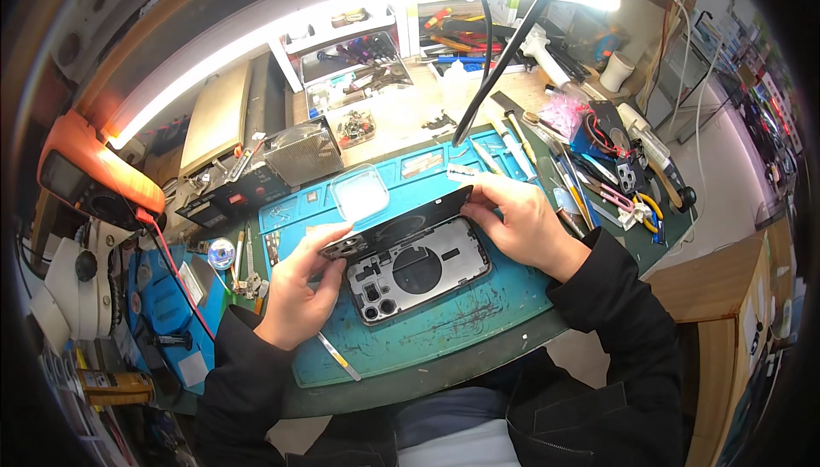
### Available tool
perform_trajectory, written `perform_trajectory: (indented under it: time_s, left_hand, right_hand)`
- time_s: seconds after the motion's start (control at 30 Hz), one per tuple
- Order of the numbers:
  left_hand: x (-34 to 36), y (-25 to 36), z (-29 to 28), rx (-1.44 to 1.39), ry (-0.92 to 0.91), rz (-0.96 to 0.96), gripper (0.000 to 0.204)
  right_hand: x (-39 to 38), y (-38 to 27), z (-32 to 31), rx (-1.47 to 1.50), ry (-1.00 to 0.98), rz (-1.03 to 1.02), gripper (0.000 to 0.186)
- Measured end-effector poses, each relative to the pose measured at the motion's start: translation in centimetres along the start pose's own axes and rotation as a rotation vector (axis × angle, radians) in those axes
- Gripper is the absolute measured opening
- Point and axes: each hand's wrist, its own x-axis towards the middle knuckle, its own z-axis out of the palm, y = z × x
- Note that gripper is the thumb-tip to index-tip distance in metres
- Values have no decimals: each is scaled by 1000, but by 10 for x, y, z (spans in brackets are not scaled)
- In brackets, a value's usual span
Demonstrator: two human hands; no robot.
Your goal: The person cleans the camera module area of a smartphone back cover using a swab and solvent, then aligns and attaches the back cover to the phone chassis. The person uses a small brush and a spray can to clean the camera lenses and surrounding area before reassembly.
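Observation:
Between my hands a dark phone back panel (412, 226) with a camera cutout at its left end stands tilted on edge. My left hand (301, 292) pinches the camera end between thumb and fingers. My right hand (523, 221) grips the opposite end the same way. Just below the panel lies a silver phone frame (455, 269), with a black round recess in its middle and camera openings at its near left corner. It rests on a blue-green work mat (465, 323). Whether the panel's lower edge touches the frame, I cannot tell.
A slim knife-like tool (339, 356) lies near the mat's front edge. Behind the panel sits a clear plastic box (359, 194). An orange multimeter (94, 172) stands at left; pliers (653, 218) and several hand tools crowd the right. A black cable (508, 53) hangs from above.

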Motion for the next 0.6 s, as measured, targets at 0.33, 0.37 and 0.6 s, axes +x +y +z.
perform_trajectory:
  time_s: [0.33, 0.37, 0.6]
  left_hand:
    - [0, 1, 0, 73, 31, -24, 51]
    - [0, 0, 0, 63, 34, -34, 52]
    - [-1, -7, 1, -53, 39, -26, 57]
  right_hand:
    - [0, -1, 7, 34, 39, 62, 37]
    - [0, 0, 8, 52, 43, 59, 37]
    - [2, 3, 7, 5, 24, 20, 37]
